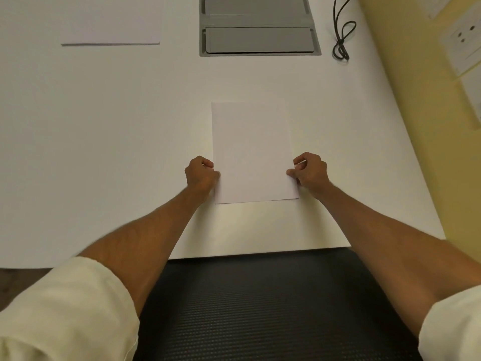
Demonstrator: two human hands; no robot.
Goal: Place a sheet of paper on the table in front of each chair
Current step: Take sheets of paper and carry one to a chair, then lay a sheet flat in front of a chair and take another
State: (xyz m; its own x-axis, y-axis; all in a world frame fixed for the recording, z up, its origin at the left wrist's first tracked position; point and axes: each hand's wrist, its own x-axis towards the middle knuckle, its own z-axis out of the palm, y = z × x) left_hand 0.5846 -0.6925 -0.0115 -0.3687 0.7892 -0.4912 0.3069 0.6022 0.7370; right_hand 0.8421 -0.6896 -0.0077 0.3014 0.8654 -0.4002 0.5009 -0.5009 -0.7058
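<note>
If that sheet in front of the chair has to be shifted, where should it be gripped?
Probably by its two long side edges near the bottom corners, one hand from each side, where the left hand and right hand pinch now. The sheet lies flat on the table, so only the edges offer purchase.

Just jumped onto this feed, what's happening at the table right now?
A person is setting a sheet of paper flat on the white table, above a black chair. The left hand and right hand pinch its side edges near the bottom. Another sheet already lies at the far left, beside a grey cable hatch.
</note>
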